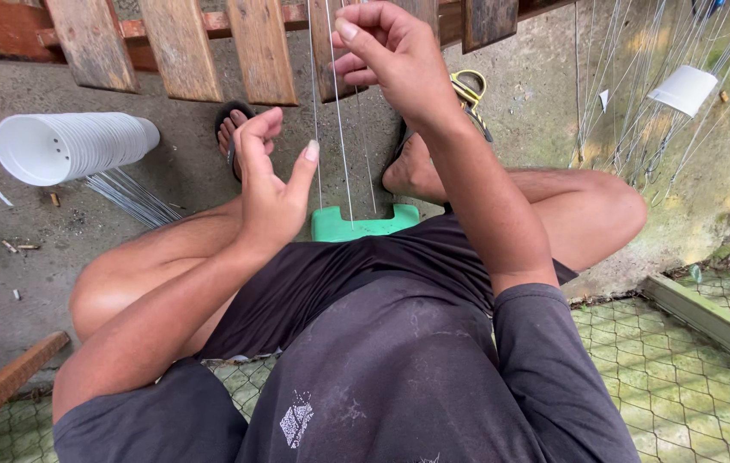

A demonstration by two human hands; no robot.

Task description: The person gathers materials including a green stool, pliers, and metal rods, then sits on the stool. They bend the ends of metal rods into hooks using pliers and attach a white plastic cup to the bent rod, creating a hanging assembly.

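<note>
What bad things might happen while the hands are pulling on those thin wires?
The thin wires run taut through the right hand, so they might cut or poke the fingers if they slip. The left hand sits open right beside them and could get scratched. The scissors lie on the ground close to a bare foot in a sandal, so a careless step could hurt.

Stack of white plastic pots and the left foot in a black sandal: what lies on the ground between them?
In the head view, a bundle of thin grey wires lies on the concrete ground between the stack of white plastic pots and the sandalled left foot.
</note>
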